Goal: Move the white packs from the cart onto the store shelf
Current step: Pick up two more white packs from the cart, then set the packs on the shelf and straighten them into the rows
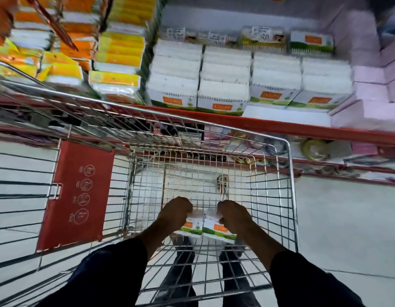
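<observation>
Two white packs with green and orange print lie side by side at the bottom of the wire cart. My left hand is closed over the left pack. My right hand is closed over the right pack. Both arms reach down into the cart basket. Beyond the cart, the store shelf with a red front edge carries rows of the same white packs stacked several deep.
Yellow and orange packs fill the shelf section to the left. Pale pink packs stand at the right. A red child-seat flap hangs on the cart's left. A lower shelf holds mixed goods. White tiled floor surrounds the cart.
</observation>
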Demonstrator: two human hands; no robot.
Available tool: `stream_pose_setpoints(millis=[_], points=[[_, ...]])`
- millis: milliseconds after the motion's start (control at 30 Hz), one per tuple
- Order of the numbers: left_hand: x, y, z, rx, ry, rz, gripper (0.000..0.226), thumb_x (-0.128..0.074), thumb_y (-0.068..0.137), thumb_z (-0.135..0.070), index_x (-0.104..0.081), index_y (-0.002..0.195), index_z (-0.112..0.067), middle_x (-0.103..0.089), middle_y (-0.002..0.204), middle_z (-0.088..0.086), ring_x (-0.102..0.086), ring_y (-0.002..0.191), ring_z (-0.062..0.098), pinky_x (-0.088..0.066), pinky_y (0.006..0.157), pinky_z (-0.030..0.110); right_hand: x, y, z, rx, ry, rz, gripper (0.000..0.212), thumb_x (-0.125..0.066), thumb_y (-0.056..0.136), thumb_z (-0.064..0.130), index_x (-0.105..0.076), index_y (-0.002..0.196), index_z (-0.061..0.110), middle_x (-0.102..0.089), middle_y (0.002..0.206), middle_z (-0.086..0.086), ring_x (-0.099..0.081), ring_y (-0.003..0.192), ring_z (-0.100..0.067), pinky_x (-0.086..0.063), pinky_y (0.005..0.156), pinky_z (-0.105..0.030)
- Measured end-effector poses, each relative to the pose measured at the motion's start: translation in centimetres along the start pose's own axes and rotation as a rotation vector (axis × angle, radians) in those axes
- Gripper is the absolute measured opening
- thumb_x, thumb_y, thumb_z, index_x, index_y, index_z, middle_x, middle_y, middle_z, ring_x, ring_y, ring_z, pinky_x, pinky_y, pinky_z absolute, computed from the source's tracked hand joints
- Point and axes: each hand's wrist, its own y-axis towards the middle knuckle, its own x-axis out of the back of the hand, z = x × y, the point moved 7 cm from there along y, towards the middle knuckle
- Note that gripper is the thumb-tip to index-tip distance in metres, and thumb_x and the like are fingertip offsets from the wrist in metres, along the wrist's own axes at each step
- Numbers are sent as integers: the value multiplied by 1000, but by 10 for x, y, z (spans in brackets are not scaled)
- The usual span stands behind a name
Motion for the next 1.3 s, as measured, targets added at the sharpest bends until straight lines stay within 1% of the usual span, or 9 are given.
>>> stream_pose_setpoints(millis=[100,233,433,600,700,867,967,1133,1300], points=[[22,-16,-13,-8,20,-53,30,-66,75,2,-72,102,-8,-69,106,14,-63,104,35,-50,85,40,19,-15,4,21,52,-86,25,-63,85,11,-59,109,10,-62,117,-11,-56,112,-31,-43,87,-36],[68,-37,-35,17,116,-169,39,-65,80,-2,-69,115,-19,-65,118,2,-63,109,23,-54,90,37,71,-38,15,30,-47,-284,27,-65,81,6,-60,106,10,-65,109,-10,-60,104,-30,-50,81,-37],[162,-85,-81,-31,132,-487,36,-76,71,4,-75,99,-18,-71,98,-1,-71,82,21,-63,65,37,179,-94,31,33,-143,-610,43,-73,57,-8,-65,94,13,-69,96,-6,-65,92,-29,-54,75,-36],[230,-113,-134,-108,113,-684,32,-76,73,5,-76,98,-14,-71,92,0,-69,81,20,-61,60,34,262,-150,32,23,-146,-821,47,-79,48,-4,-65,89,15,-67,93,-4,-64,89,-27,-53,65,-33],[260,-121,-167,-176,104,-759,32,-77,72,3,-76,100,-14,-70,92,-1,-68,80,19,-60,60,30,297,-176,17,27,-109,-903,45,-78,55,-3,-61,92,17,-65,91,-4,-60,87,-27,-51,63,-34],[294,-112,-222,-276,122,-838,29,-76,76,1,-75,101,-13,-71,92,0,-67,85,21,-58,65,31,334,-197,-23,-20,-63,-973,45,-78,58,-4,-63,94,17,-64,94,-4,-58,90,-27,-49,72,-36],[308,-95,-248,-304,127,-855,26,-73,80,-1,-74,103,-13,-70,94,1,-66,86,20,-59,69,32,346,-201,-47,-70,-42,-986,42,-77,63,-4,-63,95,19,-64,94,-1,-57,90,-25,-47,73,-36],[320,-65,-278,-302,127,-863,28,-70,80,0,-75,103,-15,-71,97,-3,-66,90,16,-59,77,30,355,-192,-78,-126,-5,-971,51,-79,54,-6,-60,92,22,-62,93,2,-56,91,-22,-40,68,-31],[318,-34,-289,-259,155,-824,36,-73,73,6,-76,102,-15,-73,97,0,-69,88,18,-62,71,32,361,-177,-92,-122,33,-984,36,-74,69,-4,-64,94,20,-65,94,0,-58,91,-25,-45,69,-33]])
